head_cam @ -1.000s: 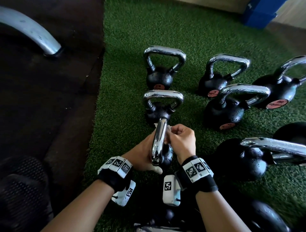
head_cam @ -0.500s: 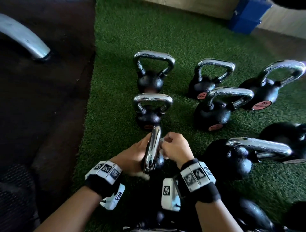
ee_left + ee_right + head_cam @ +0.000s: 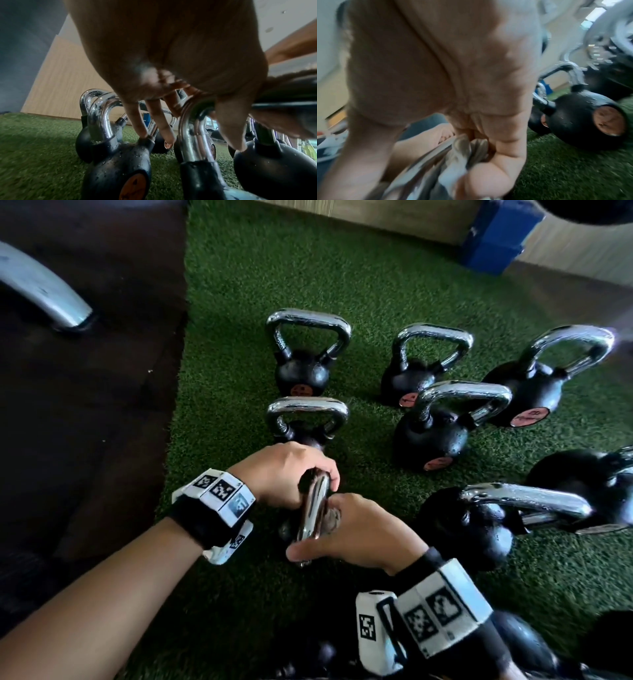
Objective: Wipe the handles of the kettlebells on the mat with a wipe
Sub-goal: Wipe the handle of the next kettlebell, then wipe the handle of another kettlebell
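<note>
The nearest kettlebell's chrome handle (image 3: 313,508) points away from me, edge-on, on the green turf mat (image 3: 239,371). My left hand (image 3: 308,474) grips its far end from above; in the left wrist view the fingers (image 3: 154,119) hang down over the handle (image 3: 190,128). My right hand (image 3: 342,539) grips the near part, thumb underneath, pressing a crumpled greyish wipe (image 3: 331,517) against the metal. The right wrist view shows the wipe (image 3: 464,152) bunched between the curled fingers and the handle (image 3: 423,162). The black ball is mostly hidden under my hands.
Several more black kettlebells stand close by on the mat: one straight ahead (image 3: 305,419), another behind it (image 3: 301,371), others to the right (image 3: 431,440) (image 3: 472,529). Dark rubber floor (image 3: 85,405) lies left, with a metal machine leg (image 3: 41,292). A blue box (image 3: 496,237) stands far right.
My left hand has moved from the handle's left side up onto its far end. My right hand with the wipe has slid from the far end back toward me.
</note>
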`<state>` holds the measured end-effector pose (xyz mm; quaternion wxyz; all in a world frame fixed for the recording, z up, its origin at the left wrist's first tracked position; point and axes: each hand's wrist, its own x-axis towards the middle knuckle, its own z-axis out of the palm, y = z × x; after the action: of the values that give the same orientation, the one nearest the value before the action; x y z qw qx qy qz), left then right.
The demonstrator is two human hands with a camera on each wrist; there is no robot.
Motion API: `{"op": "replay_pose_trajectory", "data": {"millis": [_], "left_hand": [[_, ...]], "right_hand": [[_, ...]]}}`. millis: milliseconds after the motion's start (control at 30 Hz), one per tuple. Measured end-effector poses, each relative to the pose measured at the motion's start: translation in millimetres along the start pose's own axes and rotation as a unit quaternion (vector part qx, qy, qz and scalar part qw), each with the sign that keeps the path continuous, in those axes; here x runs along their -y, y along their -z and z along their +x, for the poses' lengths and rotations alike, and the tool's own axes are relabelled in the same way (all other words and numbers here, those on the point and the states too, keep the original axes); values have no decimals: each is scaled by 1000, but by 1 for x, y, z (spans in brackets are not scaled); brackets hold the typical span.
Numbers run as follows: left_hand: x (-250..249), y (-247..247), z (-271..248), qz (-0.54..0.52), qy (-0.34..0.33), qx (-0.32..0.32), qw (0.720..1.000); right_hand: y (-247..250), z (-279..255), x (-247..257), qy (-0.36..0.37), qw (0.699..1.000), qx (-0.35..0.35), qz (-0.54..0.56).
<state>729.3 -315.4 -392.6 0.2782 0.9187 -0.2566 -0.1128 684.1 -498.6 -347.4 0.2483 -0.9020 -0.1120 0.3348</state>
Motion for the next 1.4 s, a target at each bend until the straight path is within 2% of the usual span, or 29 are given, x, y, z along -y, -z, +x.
{"op": "replay_pose_trajectory", "data": {"millis": [100, 167, 267, 367, 500, 633, 800, 900, 967, 1000, 1067, 1167, 1300, 1400], "left_hand": [[-6, 1, -11, 94, 32, -76, 992], [-8, -5, -22, 117, 73, -131, 982], [-17, -20, -43, 86, 158, -219, 959], [-27, -33, -64, 33, 210, -250, 944], [-29, -33, -83, 33, 219, -243, 944], [-33, -29, -83, 36, 237, -243, 940], [-41, -29, -81, 49, 242, -224, 943], [-42, -31, -82, 54, 238, -206, 948], [-42, -27, -84, 50, 236, -189, 952], [-41, -23, -85, 51, 235, -162, 957], [-39, -10, -86, 54, 241, -75, 966], [-42, 17, -87, 79, 277, 23, 957], [-66, 62, -88, 65, 302, 6, 951], [-81, 87, -93, 69, 325, 2, 943]], "right_hand": [[-4, 1, 5, 13, 997, -57, -46], [2, 0, 2, 21, 995, -77, -54], [17, -1, -3, 48, 991, -90, -89], [32, 0, -4, 119, 977, -71, -164], [47, 2, -11, 202, 946, -47, -248], [51, 5, -20, 250, 935, -42, -250], [58, 9, -31, 283, 905, -50, -312], [58, 11, -30, 312, 877, -54, -362], [56, 12, -27, 308, 867, -45, -389], [57, 12, -27, 297, 873, -37, -385], [67, 10, -24, 250, 917, -14, -310], [99, -4, -23, 218, 953, -19, -211], [157, -34, -24, 239, 950, -102, -173], [200, -51, -27, 231, 939, -139, -214]]}}
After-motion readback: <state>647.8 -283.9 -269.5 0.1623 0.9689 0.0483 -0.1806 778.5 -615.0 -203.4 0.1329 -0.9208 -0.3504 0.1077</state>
